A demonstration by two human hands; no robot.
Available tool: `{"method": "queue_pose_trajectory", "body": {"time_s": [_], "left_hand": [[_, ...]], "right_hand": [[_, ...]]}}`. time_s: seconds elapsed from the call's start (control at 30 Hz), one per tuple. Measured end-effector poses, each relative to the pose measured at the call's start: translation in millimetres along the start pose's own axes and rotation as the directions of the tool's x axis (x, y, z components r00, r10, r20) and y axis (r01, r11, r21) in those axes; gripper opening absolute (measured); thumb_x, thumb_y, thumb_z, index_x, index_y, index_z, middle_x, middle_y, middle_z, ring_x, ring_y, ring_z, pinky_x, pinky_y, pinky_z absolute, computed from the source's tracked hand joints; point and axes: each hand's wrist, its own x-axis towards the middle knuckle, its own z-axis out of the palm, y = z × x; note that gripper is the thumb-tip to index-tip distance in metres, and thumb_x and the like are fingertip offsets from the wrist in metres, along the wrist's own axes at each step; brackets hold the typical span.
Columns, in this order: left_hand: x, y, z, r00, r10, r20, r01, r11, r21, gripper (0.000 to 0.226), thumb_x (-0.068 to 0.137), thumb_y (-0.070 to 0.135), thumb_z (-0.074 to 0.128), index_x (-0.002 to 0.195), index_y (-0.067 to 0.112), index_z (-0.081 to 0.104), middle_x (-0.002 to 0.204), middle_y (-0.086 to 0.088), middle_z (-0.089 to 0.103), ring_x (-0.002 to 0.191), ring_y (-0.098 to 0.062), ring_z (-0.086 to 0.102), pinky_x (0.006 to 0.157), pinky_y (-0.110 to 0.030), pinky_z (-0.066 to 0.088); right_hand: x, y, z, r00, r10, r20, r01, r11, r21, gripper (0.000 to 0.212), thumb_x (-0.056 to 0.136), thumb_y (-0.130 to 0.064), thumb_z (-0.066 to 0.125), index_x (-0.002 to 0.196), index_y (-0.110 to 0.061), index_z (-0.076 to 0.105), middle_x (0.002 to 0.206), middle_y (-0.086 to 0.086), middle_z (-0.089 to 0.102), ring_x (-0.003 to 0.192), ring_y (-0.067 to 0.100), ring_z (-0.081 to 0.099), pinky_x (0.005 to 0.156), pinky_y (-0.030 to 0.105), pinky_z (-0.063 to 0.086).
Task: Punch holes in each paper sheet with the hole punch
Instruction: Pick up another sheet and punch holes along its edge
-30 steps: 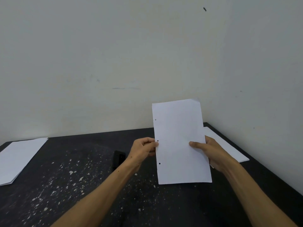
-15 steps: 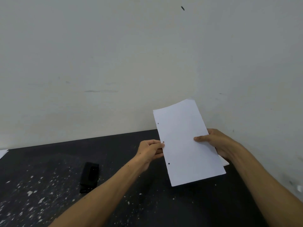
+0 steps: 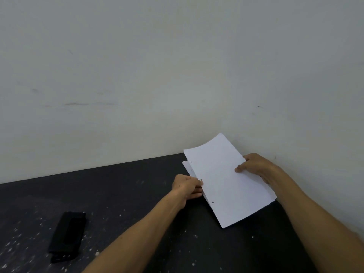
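A white sheet point(image 3: 226, 180), thin and matte, is held over the far right corner of a black table point(image 3: 137, 190). Its far edge curls upward in a soft arc; three small round holes run along its left long edge. The left hand point(image 3: 187, 187) pinches that punched edge at the middle hole, thumb on top and fingers curled beneath. The right hand point(image 3: 254, 167) grips the opposite long edge, thumb pressed flat on the upper face, the other fingers hidden behind the paper. Under the sheet lies a stack point(image 3: 187, 166) of more white paper, its corners showing past the sheet at the far left and near right; whether the held sheet touches it cannot be told.

The punch point(image 3: 67, 235), a flat black oblong with squared ends, lies well apart at the near left, on the tabletop. The table surface is dull and rough, speckled with pale flecks, denser toward the left. Two plain off-white walls point(image 3: 157, 75), lightly scuffed, meet behind the paper, so the corner hems in the sheet at the back and right. Bare table lies between the punch and the forearms, and to the left along the far edge
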Motion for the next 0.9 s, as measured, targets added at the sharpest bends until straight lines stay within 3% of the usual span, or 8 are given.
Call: {"method": "queue_pose_trajectory", "body": {"time_s": [0.2,0.33,0.47,0.67,0.8,0.9], "left_hand": [[25.1,-4.9,10.9,0.996,0.049,-0.068,-0.039,0.990,0.135,0.009,0.084,0.000,0.079,0.090,-0.003,0.073,0.088,-0.015,0.076,0.078,-0.023,0.077,0.067,-0.031,0.065],[35.1,-6.2,14.1,0.994,0.077,-0.079,-0.059,0.975,0.215,0.011,0.081,-0.001,0.081,0.087,-0.005,0.074,0.084,-0.016,0.075,0.073,-0.023,0.077,0.070,-0.032,0.065],[42.5,-5.0,12.7,0.993,0.081,-0.090,-0.055,0.964,0.261,0.009,0.080,-0.001,0.082,0.083,-0.005,0.075,0.082,-0.015,0.076,0.069,-0.022,0.077,0.072,-0.034,0.065],[44.8,-2.5,10.3,0.991,0.063,-0.120,-0.022,0.949,0.314,0.014,0.079,0.000,0.083,0.088,-0.005,0.074,0.085,-0.016,0.075,0.066,-0.022,0.077,0.069,-0.034,0.065],[45.8,-3.9,11.4,0.986,0.088,-0.142,-0.028,0.926,0.377,0.016,0.081,0.004,0.083,0.092,-0.001,0.073,0.079,-0.012,0.076,0.063,-0.016,0.076,0.067,-0.032,0.065],[45.5,-4.0,12.6,0.982,0.105,-0.156,-0.031,0.909,0.415,0.017,0.081,0.006,0.083,0.093,0.001,0.072,0.077,-0.010,0.076,0.062,-0.014,0.076,0.067,-0.031,0.065]], "right_hand": [[29.4,11.8,6.5,1.000,-0.004,-0.004,0.003,0.997,-0.076,0.024,0.087,0.000,0.074,0.111,0.000,0.072,0.091,0.010,0.073,0.078,0.027,0.070,0.067,0.030,0.053],[43.0,15.1,10.5,1.000,-0.002,-0.011,0.001,0.994,-0.106,0.025,0.085,0.000,0.076,0.110,0.000,0.073,0.104,0.016,0.075,0.088,0.033,0.071,0.086,0.040,0.057],[50.9,20.1,14.4,1.000,0.027,-0.002,-0.027,0.992,-0.124,0.031,0.083,-0.002,0.078,0.113,0.004,0.070,0.110,0.020,0.074,0.095,0.036,0.072,0.090,0.044,0.057],[55.1,31.3,19.5,0.999,0.041,0.015,-0.039,0.991,-0.131,0.029,0.084,-0.001,0.077,0.111,0.005,0.071,0.100,0.016,0.074,0.080,0.029,0.070,0.073,0.034,0.055],[56.6,36.0,23.0,0.999,0.046,-0.001,-0.045,0.990,-0.131,0.033,0.079,-0.006,0.080,0.110,0.001,0.073,0.108,0.018,0.076,0.095,0.035,0.073,0.089,0.043,0.060],[56.4,40.0,24.1,0.999,0.035,-0.025,-0.039,0.986,-0.162,0.047,0.066,-0.019,0.081,0.109,-0.006,0.072,0.108,0.014,0.075,0.095,0.033,0.073,0.090,0.044,0.060]]}}
